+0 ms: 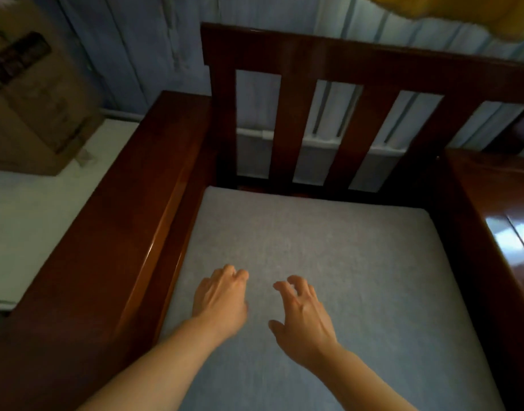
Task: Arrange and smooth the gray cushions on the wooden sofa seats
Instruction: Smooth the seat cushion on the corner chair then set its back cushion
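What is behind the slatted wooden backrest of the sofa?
Through the slatted dark wooden backrest, a pale blue wall and a white pipe show. The slats cover the rest.

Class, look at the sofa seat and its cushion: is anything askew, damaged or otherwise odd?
Nothing stands out. The gray cushion lies flat and smooth in the wooden sofa frame, square to the armrests. Both hands, left hand and right hand, are over it, fingers loosely curled.

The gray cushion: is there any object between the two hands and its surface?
Nothing visible. The left hand and right hand are directly over the bare gray cushion, fingers loosely curled, holding nothing.
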### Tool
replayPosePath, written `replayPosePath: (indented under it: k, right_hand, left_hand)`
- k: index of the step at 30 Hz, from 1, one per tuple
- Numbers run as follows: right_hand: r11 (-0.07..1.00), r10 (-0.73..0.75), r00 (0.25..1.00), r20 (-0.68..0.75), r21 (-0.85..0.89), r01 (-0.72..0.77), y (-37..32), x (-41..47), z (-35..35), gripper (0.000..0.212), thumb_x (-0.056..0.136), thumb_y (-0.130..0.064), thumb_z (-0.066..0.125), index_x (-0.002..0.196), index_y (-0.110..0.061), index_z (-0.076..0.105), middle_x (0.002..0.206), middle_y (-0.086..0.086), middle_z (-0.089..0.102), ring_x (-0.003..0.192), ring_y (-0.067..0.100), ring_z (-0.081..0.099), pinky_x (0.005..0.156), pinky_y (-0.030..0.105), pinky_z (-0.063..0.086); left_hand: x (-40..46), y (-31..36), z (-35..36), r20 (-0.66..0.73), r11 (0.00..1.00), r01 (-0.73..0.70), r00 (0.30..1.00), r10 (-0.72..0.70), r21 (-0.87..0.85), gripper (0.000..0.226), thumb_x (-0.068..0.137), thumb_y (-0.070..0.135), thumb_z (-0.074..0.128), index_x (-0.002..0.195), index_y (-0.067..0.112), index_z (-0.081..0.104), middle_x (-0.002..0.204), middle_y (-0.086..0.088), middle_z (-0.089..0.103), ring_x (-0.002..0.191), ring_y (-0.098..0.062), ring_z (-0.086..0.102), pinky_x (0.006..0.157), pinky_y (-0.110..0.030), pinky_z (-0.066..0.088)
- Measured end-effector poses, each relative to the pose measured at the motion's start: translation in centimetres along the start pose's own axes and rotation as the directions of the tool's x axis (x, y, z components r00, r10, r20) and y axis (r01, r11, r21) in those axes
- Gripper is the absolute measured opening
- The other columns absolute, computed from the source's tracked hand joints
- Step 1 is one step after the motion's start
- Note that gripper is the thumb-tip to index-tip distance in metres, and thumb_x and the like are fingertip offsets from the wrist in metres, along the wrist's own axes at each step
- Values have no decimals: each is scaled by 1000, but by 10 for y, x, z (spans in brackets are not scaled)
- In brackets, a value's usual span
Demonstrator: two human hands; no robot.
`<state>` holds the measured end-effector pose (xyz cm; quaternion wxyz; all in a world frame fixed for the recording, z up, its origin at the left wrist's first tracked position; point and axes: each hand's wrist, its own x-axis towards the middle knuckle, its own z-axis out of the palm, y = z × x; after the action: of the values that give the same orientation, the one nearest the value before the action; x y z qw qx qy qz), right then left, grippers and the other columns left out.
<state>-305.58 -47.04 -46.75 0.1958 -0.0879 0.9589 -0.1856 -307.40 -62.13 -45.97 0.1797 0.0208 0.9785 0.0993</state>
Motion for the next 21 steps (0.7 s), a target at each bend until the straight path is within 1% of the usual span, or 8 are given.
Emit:
replayPosePath:
  k: [8, 11, 13, 15, 16, 18, 19, 21]
  right_hand:
    - [999, 47, 999, -15, 13, -47, -14, 131, -11, 70, 90, -42, 59, 148, -34, 21, 156, 4, 11, 142, 24, 19, 115, 34, 19]
    - [997, 19, 967, -254, 82, 2, -24, 201, -49, 63, 90, -36, 59, 146, -34, 30, 155, 5, 16, 143, 23, 19, 117, 43, 15]
    - [974, 1, 861, -508, 196, 114, -30, 242, -71, 51, 92, -28, 58, 141, -31, 42, 152, 3, 26, 141, 20, 23, 117, 48, 14]
    - [959, 29, 760, -649, 232, 161, -15, 263, -50, 46, 93, -26, 56, 138, -30, 47, 150, 1, 31, 141, 18, 25, 118, 47, 7]
    - [976, -24, 783, -622, 154, 152, -1, 263, -22, 49, 94, -32, 53, 141, -31, 43, 154, 1, 27, 143, 20, 21, 118, 45, 2]
    - [989, -145, 929, -341, -85, 123, 32, 250, 37, 62, 93, -56, 36, 150, -37, 21, 161, -1, 8, 147, 25, 4, 116, 45, -7]
    - [980, -148, 964, -221, -162, 114, 47, 250, 49, 68, 90, -64, 29, 151, -38, 14, 161, -3, 4, 148, 25, -1, 116, 46, -7]
    - [983, -118, 970, -214, -162, 84, 58, 255, 39, 68, 90, -60, 37, 150, -36, 16, 160, -2, 9, 147, 22, 1, 117, 48, -2]
  left_hand:
    - [116, -30, -9, -39, 979, 187, 981, -190, -80, 69, 93, 16, 50, 149, 19, 11, 147, -7, 25, 133, -25, 32, 103, -36, 36]
    - [168, -29, -28, -289, 972, 167, 934, -209, -164, 69, 92, 16, 54, 148, 20, 14, 151, -5, 22, 135, -24, 29, 104, -35, 31]
    - [203, -36, -27, -507, 972, 66, 844, -176, -226, 66, 85, 8, 58, 144, 17, 30, 149, -5, 31, 131, -26, 35, 102, -38, 32]
    - [223, -48, 6, -549, 969, 72, 813, -194, -236, 63, 82, 6, 55, 142, 15, 38, 148, -8, 37, 132, -29, 37, 103, -44, 32]
    - [226, -54, 34, -472, 975, 118, 860, -196, -191, 63, 87, 14, 52, 146, 17, 33, 152, -8, 33, 137, -30, 32, 107, -48, 29]
    - [220, -59, 77, -246, 967, 243, 935, -255, -76, 60, 97, 39, 33, 152, 28, 13, 160, -3, 12, 146, -28, 11, 114, -54, 16]
    - [225, -61, 87, -202, 959, 277, 938, -282, -53, 60, 98, 46, 26, 152, 31, 6, 161, 0, 2, 147, -26, 1, 115, -55, 10]
    - [234, -50, 71, -258, 961, 234, 929, -265, -144, 61, 99, 45, 28, 153, 28, 8, 161, 1, -5, 147, -23, -5, 116, -52, 5]
